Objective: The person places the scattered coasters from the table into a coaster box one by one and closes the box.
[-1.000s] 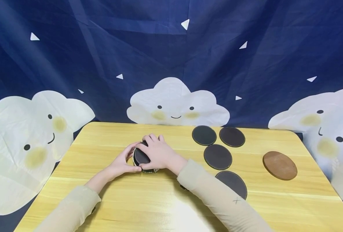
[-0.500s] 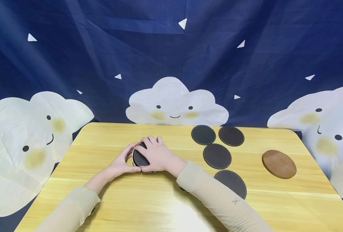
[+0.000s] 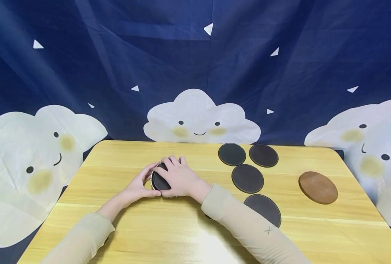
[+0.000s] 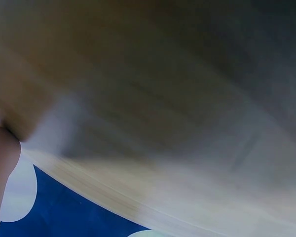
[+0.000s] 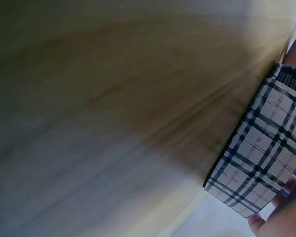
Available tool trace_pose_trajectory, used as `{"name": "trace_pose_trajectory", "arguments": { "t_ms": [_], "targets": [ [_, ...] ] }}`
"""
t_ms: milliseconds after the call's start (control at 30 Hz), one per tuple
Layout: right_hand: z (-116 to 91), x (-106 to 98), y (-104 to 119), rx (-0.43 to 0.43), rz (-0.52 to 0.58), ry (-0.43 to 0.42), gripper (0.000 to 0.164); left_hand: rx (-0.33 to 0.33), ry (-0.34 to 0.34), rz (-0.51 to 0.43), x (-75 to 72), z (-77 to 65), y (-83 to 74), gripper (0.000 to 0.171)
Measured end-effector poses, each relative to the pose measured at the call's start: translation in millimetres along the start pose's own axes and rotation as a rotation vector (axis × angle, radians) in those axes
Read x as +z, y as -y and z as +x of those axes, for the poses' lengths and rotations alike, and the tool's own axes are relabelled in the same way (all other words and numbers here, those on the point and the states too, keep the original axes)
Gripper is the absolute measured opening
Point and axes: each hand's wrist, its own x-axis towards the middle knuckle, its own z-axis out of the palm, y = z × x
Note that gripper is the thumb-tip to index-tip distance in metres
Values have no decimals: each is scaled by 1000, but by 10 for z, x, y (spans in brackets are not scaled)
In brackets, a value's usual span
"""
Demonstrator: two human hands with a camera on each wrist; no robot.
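Observation:
At the left of the table in the head view, both hands surround a round plaid coaster holder [image 5: 256, 148], white with black check and thin red lines. A black round coaster [image 3: 160, 181] lies on top, inside its rim. My left hand [image 3: 137, 187] curves round the holder's left side, thumb at the near edge. My right hand [image 3: 181, 179] arches over the coaster from the right, fingers at the far rim and thumb at the near rim, covering much of it. Dark stacked layers [image 5: 288, 78] show at the holder's upper end in the right wrist view.
Right of the hands lie several black round coasters [image 3: 248, 178], the nearest partly behind the right sleeve [image 3: 248, 227]. A brown round disc [image 3: 318, 187] rests farther right on the wooden table [image 3: 169, 234]. Behind hangs a blue cloth [image 3: 169, 62] with clouds.
Both hands stay at the holder almost unmoved. The right hand sits very slightly lower and farther left over the coaster, and the head view has shifted a little.

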Motion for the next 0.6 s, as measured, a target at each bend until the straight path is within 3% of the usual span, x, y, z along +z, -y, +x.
{"name": "trace_pose_trajectory", "arguments": {
  "t_ms": [333,600],
  "targets": [
    [5,42,-16,0,-6,-19,81,15,6,-10,0,7,20,108],
    [-4,-7,-8,5,0,21,82,12,1,3,1,-5,10,107]
  ]
}}
